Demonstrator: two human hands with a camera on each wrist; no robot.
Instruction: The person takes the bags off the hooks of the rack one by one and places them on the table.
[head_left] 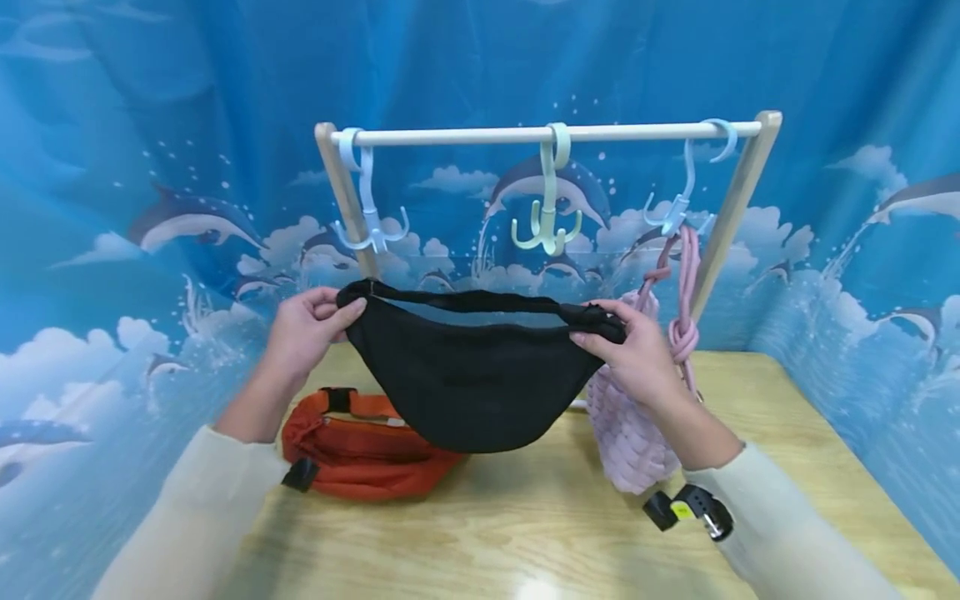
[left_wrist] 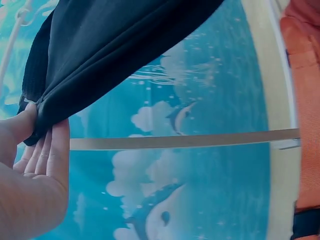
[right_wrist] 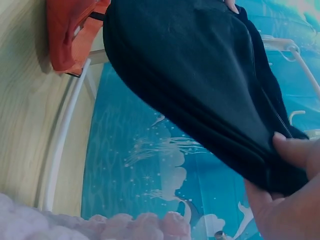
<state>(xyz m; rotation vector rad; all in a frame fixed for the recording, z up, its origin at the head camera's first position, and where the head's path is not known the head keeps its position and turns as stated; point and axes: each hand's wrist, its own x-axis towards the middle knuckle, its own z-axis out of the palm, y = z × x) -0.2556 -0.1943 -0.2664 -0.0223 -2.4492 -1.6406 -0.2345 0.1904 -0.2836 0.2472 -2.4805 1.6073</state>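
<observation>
A black fanny pack [head_left: 480, 379] is stretched between both hands above the table, its strap looping along the top. My left hand [head_left: 307, 329] pinches its left corner between thumb and fingers, as the left wrist view also shows on the black cloth [left_wrist: 115, 55]. At the opposite corner, my right hand [head_left: 630, 346] grips the bag with the thumb on the near side. In the right wrist view a zipper [right_wrist: 283, 122] runs near that thumb. Below and left of the black bag, an orange fanny pack [head_left: 367, 467] lies on the table.
Behind the bag stands a rack with a white bar [head_left: 465, 135] and wooden posts. Two blue hooks [head_left: 372, 229] [head_left: 677, 212] and a green hook [head_left: 550, 229] hang from it. A pink woven bag [head_left: 633, 433] hangs on the right hook. Dolphin-print curtain surrounds the wooden table [head_left: 555, 533].
</observation>
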